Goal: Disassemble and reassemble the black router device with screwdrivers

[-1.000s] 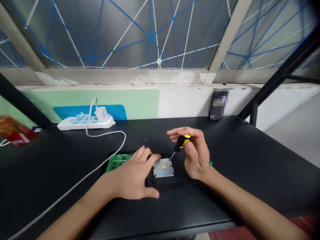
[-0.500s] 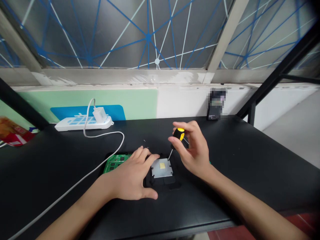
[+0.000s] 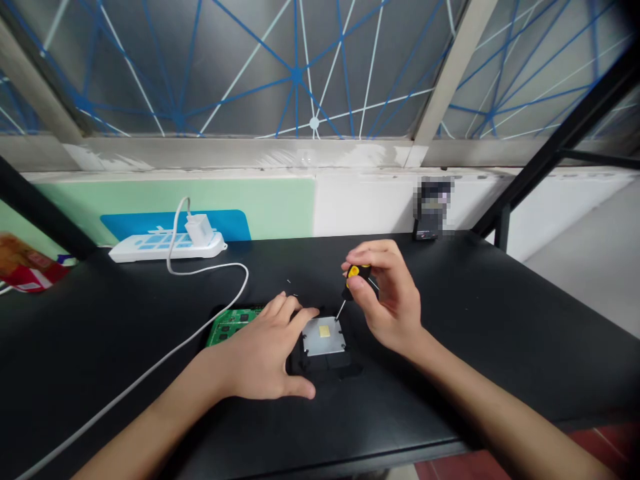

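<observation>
In the head view my right hand (image 3: 393, 297) is closed around the black and yellow handle of a screwdriver (image 3: 353, 273). Its thin shaft slants down to the upper right corner of a silver metal plate (image 3: 326, 343), where the tip meets a dark spot. A small pale yellow square pad (image 3: 325, 331) sits in the middle of the plate. The plate lies in a black casing that blends into the dark table. My left hand (image 3: 265, 350) lies over the casing, fingers spread, its index fingertip at the plate's upper left edge. Beneath its wrist shows a green circuit board (image 3: 235, 323), partly covered.
A white power strip (image 3: 150, 247) with a plugged-in charger (image 3: 199, 229) stands at the back left. From it a white cable (image 3: 173, 353) runs across the left of the table. A red packet (image 3: 30, 270) is at far left, and a blurred dark object (image 3: 430, 213) leans on the wall.
My right fingers have shifted and curled further over the screwdriver handle, which has turned. The tip stays at the same corner of the plate. My left hand has not moved.
</observation>
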The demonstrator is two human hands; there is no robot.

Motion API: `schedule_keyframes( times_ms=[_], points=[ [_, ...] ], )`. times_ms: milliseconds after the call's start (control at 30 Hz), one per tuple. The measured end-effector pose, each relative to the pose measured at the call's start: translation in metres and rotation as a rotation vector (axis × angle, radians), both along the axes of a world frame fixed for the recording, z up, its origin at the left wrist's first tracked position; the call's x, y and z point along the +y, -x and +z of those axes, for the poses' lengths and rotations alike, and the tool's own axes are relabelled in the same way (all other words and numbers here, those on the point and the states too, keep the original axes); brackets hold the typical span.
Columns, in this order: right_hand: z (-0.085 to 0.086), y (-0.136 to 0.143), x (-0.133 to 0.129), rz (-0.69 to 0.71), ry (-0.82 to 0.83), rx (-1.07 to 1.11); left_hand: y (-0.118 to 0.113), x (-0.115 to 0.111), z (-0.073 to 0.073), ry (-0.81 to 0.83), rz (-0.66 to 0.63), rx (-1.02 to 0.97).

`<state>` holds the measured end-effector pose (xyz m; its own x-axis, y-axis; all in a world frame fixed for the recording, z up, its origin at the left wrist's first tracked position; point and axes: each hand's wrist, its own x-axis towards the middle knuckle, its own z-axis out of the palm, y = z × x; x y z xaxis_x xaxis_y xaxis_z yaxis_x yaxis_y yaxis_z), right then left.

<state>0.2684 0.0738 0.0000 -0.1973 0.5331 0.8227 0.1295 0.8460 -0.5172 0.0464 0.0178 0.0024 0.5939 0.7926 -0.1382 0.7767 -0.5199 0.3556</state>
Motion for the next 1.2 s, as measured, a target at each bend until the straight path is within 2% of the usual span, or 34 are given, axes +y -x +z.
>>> schedule_keyframes(
  times_ms=[333,467,667,833,1200],
  points=[
    [0.0064,0.0021,-0.0005,-0.086,-0.079,-0.016,0.0009,-0.0001,-0.001,-0.003,0.006,-0.03],
    [0.0085,0.002,-0.0014,-0.126,-0.036,-0.037,0.0022,0.0001,-0.0034,0.002,0.004,-0.04],
    [0.0046,-0.0008,-0.003,-0.006,0.074,-0.041,0.0008,0.0007,-0.0006,0.011,-0.003,0.001],
    [0.0049,-0.0025,-0.005,0.054,0.098,-0.026,0.0005,0.0006,-0.0009,0.005,-0.002,-0.007],
    [0.001,-0.0008,0.0,-0.046,-0.015,-0.023,0.0007,-0.0008,-0.0005,0.003,0.01,0.007]
  ],
)
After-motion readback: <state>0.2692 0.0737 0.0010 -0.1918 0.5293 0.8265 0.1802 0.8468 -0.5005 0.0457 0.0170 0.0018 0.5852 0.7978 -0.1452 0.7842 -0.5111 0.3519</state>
